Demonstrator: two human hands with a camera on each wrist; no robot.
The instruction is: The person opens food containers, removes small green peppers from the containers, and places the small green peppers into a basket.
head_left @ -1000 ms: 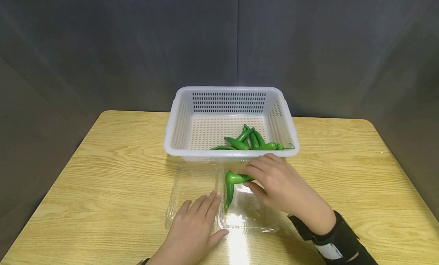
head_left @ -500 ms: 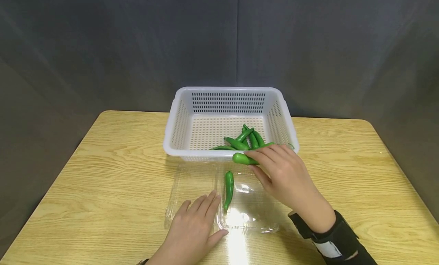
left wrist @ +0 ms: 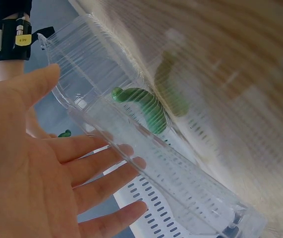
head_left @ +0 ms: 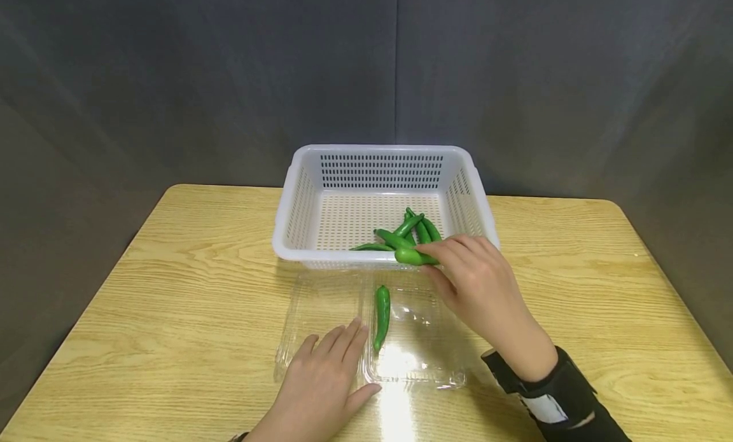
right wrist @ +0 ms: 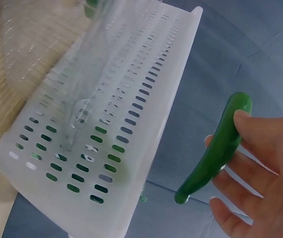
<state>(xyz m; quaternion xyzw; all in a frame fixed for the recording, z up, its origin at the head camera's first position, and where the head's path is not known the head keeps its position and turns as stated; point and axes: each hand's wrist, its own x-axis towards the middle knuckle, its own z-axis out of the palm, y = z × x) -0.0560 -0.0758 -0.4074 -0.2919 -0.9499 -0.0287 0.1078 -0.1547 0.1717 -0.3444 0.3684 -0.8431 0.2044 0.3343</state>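
Note:
My right hand (head_left: 481, 289) pinches a green chili pepper (right wrist: 220, 144) between thumb and fingers, raised at the basket's near rim in the head view. Fingers extended, my left hand (head_left: 323, 378) rests on the clear plastic clamshell container (head_left: 441, 359), near the fold between its two halves. Inside the right half, along that fold, lies another green chili pepper (head_left: 382, 318), which also shows through the plastic in the left wrist view. The container's left half (head_left: 323, 296) lies spread flat beside it.
Behind the container stands a white perforated basket (head_left: 332, 255) with several green chili peppers (head_left: 395, 238) toward its near right; its front wall and my right hand hide part of them. All this is on a wooden table (head_left: 189, 289) backed by a dark grey partition (head_left: 229, 79).
My right hand has lifted its chili pepper from beside the one in the container, up and away to the basket's rim. The left hand has stayed in place.

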